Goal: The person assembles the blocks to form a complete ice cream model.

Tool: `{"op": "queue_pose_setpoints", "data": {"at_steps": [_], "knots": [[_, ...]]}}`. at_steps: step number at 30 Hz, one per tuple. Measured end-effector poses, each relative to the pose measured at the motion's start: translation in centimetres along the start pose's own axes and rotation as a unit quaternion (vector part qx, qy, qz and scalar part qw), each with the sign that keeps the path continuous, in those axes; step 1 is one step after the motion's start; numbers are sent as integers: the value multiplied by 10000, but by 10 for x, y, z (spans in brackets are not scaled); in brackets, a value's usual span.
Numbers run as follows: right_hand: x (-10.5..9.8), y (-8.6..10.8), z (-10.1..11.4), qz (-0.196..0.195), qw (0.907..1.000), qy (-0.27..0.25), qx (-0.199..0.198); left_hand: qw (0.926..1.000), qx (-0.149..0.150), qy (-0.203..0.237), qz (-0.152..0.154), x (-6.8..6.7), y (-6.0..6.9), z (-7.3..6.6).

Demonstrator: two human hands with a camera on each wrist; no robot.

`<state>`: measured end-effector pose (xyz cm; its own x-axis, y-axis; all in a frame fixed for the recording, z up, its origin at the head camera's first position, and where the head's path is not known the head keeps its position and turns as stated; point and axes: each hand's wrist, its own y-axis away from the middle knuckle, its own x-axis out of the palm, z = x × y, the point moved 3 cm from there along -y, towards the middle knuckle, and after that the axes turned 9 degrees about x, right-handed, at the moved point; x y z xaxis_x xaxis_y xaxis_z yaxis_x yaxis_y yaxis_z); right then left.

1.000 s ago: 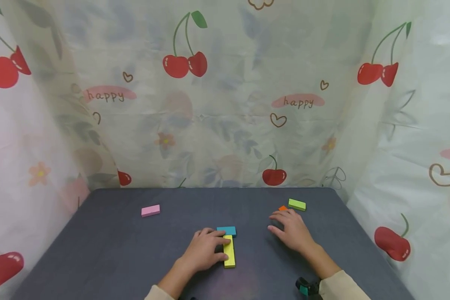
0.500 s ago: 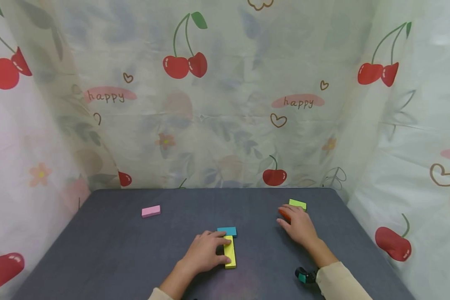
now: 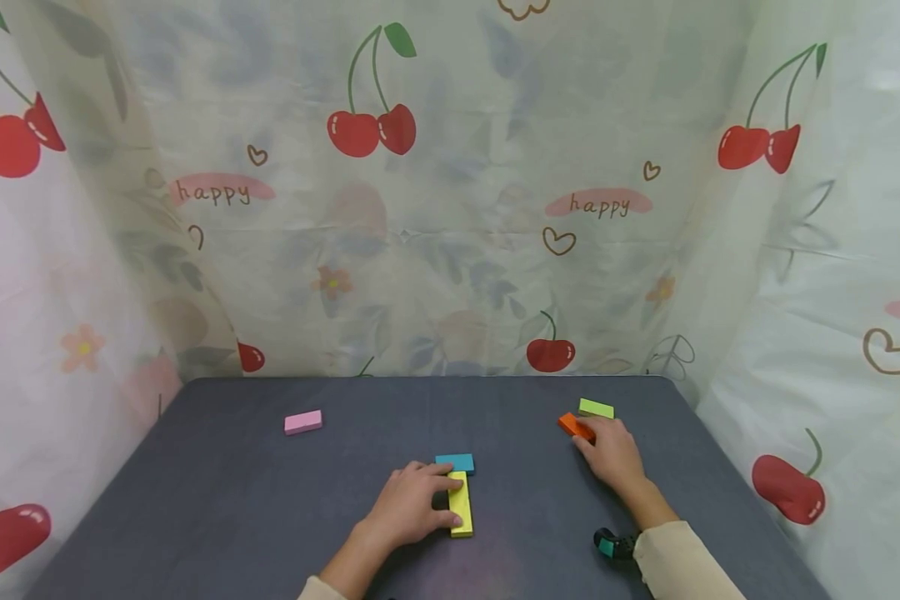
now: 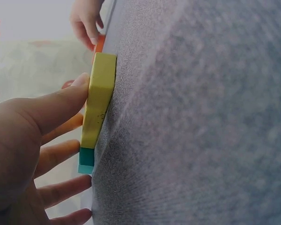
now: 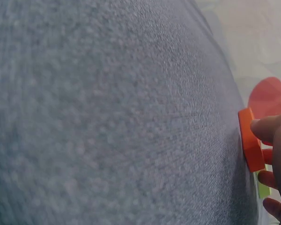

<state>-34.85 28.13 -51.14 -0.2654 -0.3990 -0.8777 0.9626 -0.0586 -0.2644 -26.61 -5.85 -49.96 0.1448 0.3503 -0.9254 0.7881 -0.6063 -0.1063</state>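
From the head we see the left hand (image 3: 414,502) resting with spread fingers on the yellow block (image 3: 461,508), thumb and a finger touching its top. The blue block (image 3: 461,461) lies crosswise at the yellow block's far end. Farther out, we see the right hand (image 3: 613,458) pinching the orange block (image 3: 569,424) between thumb and fingers, with the green block (image 3: 596,407) just behind. The pink block (image 3: 303,422) lies well apart, toward the left rear of the table (image 3: 255,517). From the left wrist we find the thumb tip against the yellow block, other fingers fanned out near the blue block. From the right wrist we see the thumb on the orange block, fingertips curling in behind it, beside a bit of the green block.
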Motion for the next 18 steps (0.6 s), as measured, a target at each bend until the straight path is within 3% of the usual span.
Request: {"op": "queue_pose_setpoints", "data": {"at_steps": [7,18], "knots": [[0,-1,-4,-50,9999,39,91,10000,-16,37,24,0,1,0],[2,0,6,395,9991,-48,-126,9999,2,52,116,0,1,0]]}}
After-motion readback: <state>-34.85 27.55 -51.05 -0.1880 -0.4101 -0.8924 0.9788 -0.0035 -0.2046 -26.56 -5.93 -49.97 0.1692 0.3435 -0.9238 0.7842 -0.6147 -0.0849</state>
